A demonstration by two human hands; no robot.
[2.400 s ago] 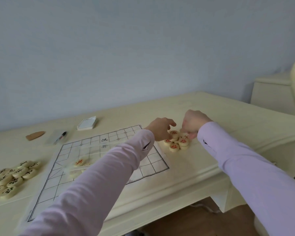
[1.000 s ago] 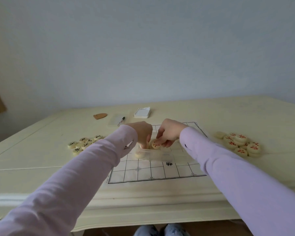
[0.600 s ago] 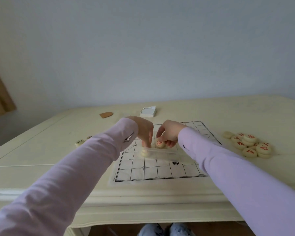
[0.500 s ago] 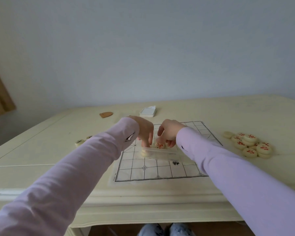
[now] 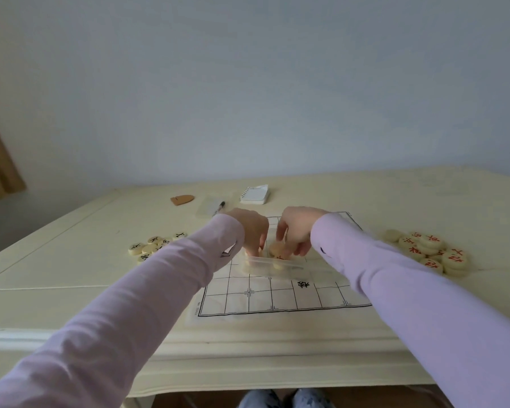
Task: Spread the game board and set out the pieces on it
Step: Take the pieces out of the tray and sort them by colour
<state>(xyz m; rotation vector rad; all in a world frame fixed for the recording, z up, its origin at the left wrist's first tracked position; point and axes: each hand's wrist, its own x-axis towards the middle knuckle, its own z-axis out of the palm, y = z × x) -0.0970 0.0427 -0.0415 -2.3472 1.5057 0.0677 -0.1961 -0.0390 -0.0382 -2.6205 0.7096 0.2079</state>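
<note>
The white game board (image 5: 277, 293) with its black grid lies flat near the table's front edge. A shallow clear plastic box (image 5: 289, 265) sits on its middle. My left hand (image 5: 252, 231) points down into the box's left end, its fingertips bunched on a pale round piece (image 5: 247, 258). My right hand (image 5: 296, 231) is just beside it and pinches a tilted round piece with a red mark (image 5: 278, 251) over the box. A pile of black-marked pieces (image 5: 152, 246) lies left of the board. A pile of red-marked pieces (image 5: 427, 250) lies to its right.
Behind the board lie a small white notepad (image 5: 255, 195), a pen (image 5: 219, 207) on a clear sheet and a brown wooden object (image 5: 182, 199). The cream table (image 5: 277, 343) has a raised moulded front edge. A wall stands close behind it.
Both hands left the red pile on the right and came over the clear box on the board. In the last half second the right hand raised and tilted its red-marked piece.
</note>
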